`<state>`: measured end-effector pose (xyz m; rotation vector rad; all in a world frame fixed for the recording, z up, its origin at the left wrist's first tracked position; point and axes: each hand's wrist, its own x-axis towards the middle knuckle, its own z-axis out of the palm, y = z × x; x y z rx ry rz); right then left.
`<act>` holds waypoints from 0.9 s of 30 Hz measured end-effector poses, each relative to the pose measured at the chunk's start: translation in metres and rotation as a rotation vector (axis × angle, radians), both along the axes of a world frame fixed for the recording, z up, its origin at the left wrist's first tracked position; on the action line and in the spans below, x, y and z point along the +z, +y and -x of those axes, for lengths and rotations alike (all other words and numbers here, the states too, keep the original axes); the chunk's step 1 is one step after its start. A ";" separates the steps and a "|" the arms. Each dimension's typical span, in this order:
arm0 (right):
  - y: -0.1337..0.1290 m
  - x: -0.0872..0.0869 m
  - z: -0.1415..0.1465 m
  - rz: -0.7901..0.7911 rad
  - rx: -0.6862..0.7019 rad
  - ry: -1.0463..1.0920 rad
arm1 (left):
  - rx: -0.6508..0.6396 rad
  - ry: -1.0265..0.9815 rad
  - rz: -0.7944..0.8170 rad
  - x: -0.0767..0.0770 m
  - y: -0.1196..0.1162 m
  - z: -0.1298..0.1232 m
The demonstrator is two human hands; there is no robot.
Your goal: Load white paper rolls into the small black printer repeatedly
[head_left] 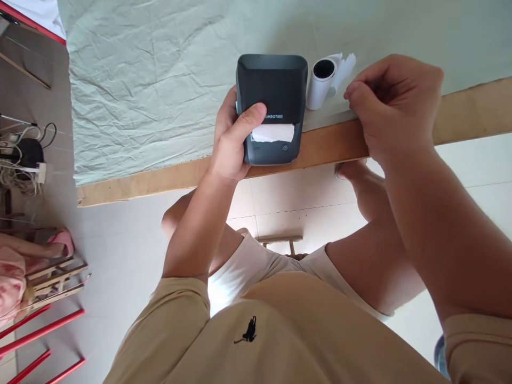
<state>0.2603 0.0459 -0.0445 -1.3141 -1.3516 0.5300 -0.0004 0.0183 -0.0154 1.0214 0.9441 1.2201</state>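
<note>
My left hand (236, 136) is wrapped round a dark label printer (272, 90), its thumb lying across the front face. A torn strip of white paper (273, 133) sticks out of the printer's slot, above a small power button. To the right of the printer, a white paper roll (319, 93) with a dark core stands on the cloth, and crumpled white paper (344, 72) lies against it. My right hand (394, 101) is beside that paper at the table edge, thumb and fingertips pinched together. Whatever is between those fingertips, if anything, is too small to make out.
A pale green wrinkled cloth (152, 96) covers the table, leaving a bare wooden edge (140, 181) along my side. Tangled cables (26, 165) lie on the floor at the left. Below them are a person's foot in a pink shoe (62, 242) and red bars (44, 333).
</note>
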 end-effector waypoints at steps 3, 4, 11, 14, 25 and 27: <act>-0.003 0.006 0.004 0.007 0.048 -0.032 | 0.001 0.035 -0.037 0.002 0.000 -0.001; -0.003 0.007 0.005 -0.007 0.064 -0.038 | 0.005 0.047 -0.045 0.003 0.000 -0.001; -0.007 0.013 0.009 -0.005 0.136 -0.072 | 0.021 -0.017 -0.089 0.001 0.000 -0.007; -0.007 0.014 0.011 0.033 0.120 -0.085 | -0.021 -0.067 -0.080 0.000 0.002 -0.009; -0.006 0.028 0.016 0.085 -0.020 -0.150 | -0.081 -0.166 0.071 0.011 -0.006 -0.010; -0.003 0.028 0.016 0.120 -0.042 -0.144 | -0.119 -0.198 0.087 0.010 -0.002 -0.009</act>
